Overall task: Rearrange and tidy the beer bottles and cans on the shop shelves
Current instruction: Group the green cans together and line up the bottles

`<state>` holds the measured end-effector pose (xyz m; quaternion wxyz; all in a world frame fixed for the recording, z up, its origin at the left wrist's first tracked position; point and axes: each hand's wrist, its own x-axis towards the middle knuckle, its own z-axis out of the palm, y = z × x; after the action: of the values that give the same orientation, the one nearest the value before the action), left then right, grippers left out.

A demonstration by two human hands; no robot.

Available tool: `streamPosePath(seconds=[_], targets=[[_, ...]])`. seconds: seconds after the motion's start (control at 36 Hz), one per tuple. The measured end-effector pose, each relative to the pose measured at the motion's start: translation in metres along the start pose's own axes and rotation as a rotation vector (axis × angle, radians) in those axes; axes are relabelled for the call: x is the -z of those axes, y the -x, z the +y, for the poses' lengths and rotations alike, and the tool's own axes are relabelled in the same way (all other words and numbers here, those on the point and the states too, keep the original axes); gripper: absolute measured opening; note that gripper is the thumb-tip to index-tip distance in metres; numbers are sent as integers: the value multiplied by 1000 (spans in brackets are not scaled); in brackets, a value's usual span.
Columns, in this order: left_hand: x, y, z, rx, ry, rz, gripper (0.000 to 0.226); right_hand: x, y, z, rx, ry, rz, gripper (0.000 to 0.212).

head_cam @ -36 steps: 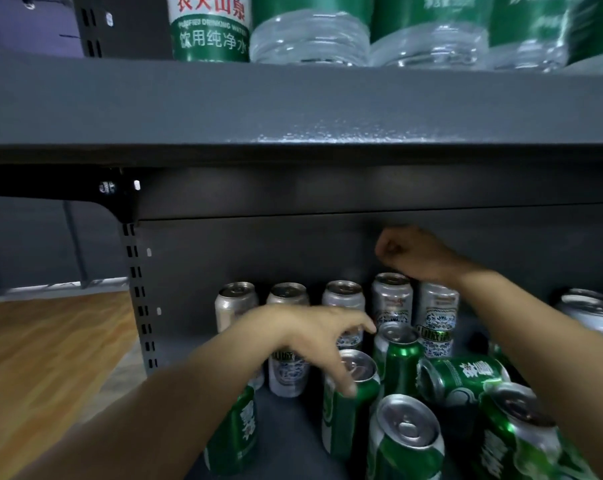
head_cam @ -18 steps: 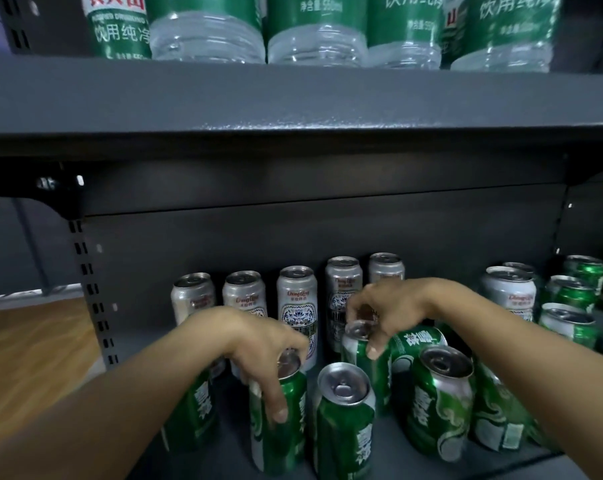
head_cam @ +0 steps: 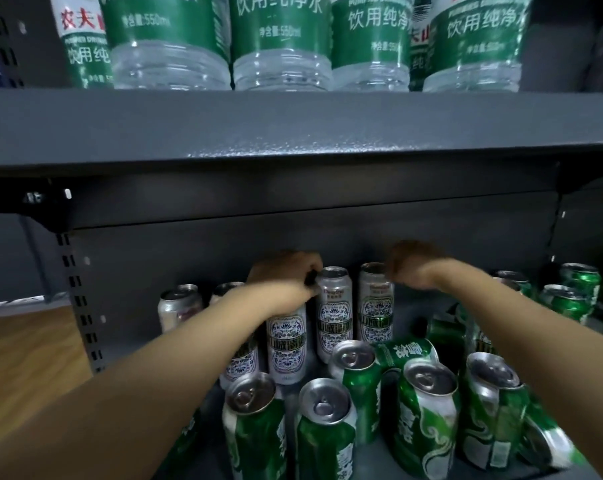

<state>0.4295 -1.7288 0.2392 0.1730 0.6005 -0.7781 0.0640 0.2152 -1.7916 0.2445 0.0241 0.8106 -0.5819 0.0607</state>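
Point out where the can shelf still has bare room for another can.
Bare: shelf floor between the slotted upright and the leftmost silver can. Crowded: silver cans at the back and green cans in front, one lying tipped.

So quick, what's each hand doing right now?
Left hand: closed over the top of a tall silver patterned can in the back row.
Right hand: curled at another silver can's top; grip cannot be told.

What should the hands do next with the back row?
Probably stand up the tipped green can: it lies on its side just in front of the silver cans, which both hands, left and right, are at, while the green cans around it stand upright.
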Motion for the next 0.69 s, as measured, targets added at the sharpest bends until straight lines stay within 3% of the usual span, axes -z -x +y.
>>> streamPosePath(seconds=[0.08, 0.14, 0.19, 0.25, 0.33, 0.39, 0.61, 0.69], targets=[[-16, -25, 5, -38, -73, 11, 54, -18, 6, -9, 101, 12, -360, 3], [-27, -41, 2, -45, -98, -38, 68, -35, 9, -16, 140, -17, -524, 45], [-37, -54, 0, -41, -96, -103, 76, -50, 7, -19, 136, -19, -586, 73], [-44, -62, -2, -43, -79, -184, 80, -59, 3, -19, 157, 9, -609, 78], [-51, -67, -3, -56, -73, -233, 80, -68, 1, -17, 200, 78, -580, 60], [-52, -68, -2, -64, -79, -223, 79, -73, 1, -15, 219, 114, -539, 48], [-51, -74, 6, -60, -49, -181, 66, -61, 15, 5, 229, 141, -650, 45], [-51, -74, 10, -52, -55, -158, 64, -39, 16, 12, 164, -71, -473, 39]])
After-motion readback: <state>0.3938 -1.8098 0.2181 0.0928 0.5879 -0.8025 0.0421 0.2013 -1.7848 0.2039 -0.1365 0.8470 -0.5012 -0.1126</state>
